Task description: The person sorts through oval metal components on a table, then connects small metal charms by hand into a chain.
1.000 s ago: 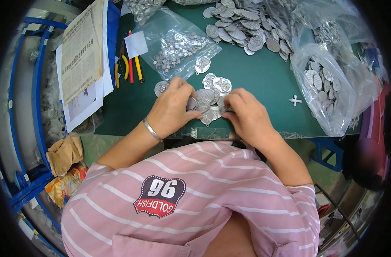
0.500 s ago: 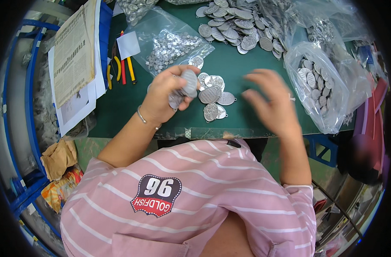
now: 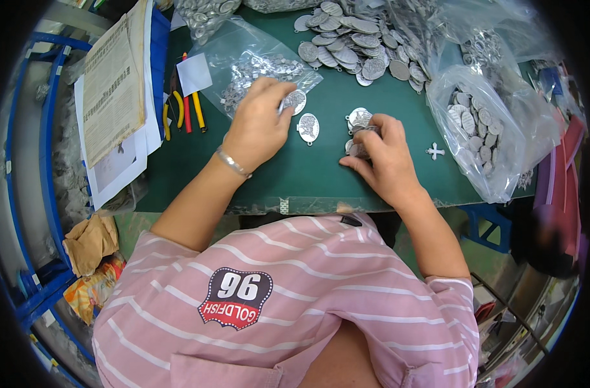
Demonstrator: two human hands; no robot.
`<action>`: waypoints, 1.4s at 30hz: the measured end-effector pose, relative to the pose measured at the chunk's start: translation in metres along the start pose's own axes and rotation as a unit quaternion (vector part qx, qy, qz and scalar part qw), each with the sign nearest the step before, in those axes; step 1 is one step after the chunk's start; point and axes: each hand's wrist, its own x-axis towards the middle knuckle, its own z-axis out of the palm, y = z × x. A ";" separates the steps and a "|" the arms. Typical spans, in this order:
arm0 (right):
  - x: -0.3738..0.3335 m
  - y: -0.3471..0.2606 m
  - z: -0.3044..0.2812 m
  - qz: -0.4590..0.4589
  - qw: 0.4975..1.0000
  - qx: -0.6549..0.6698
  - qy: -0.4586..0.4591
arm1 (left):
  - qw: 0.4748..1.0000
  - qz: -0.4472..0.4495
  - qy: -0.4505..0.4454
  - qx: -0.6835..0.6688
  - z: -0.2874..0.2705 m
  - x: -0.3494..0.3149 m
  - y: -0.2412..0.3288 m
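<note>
My left hand (image 3: pixel 259 123) rests on the green table (image 3: pixel 308 181), its fingers closed on an oval silver medal (image 3: pixel 295 100) at the edge of a clear bag of small metal parts (image 3: pixel 256 68). One loose oval medal (image 3: pixel 308 127) lies between my hands. Over a small cluster of medals (image 3: pixel 358 119) sits my right hand (image 3: pixel 382 158), with its fingers curled on some of them. A bracelet is on my left wrist.
A heap of oval medals (image 3: pixel 353 39) lies at the far table edge. Clear bags of medals (image 3: pixel 479 123) stand at the right. A small silver cross (image 3: pixel 435 152) lies by my right hand. Pliers with red and yellow handles (image 3: pixel 185 107) and papers (image 3: pixel 114 90) are at the left.
My left hand has carried a medal up and left to the bag of small parts. My right hand swung out, then came back down onto the remaining medals. The pile between my hands has shrunk.
</note>
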 end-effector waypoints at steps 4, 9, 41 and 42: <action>-0.007 0.015 -0.005 0.076 0.991 0.055 0.098 | 0.994 -0.036 -0.084 0.055 0.014 0.009 0.006; -0.017 0.045 -0.011 0.247 0.849 0.401 0.241 | 0.992 -0.058 -0.100 0.051 0.010 0.016 0.007; -0.025 0.004 -0.001 0.167 0.984 -0.029 0.048 | 0.992 0.055 -0.098 -0.059 0.045 0.005 0.036; -0.023 0.000 0.000 0.132 0.990 -0.049 0.026 | 0.994 0.040 -0.088 -0.053 0.051 0.004 0.041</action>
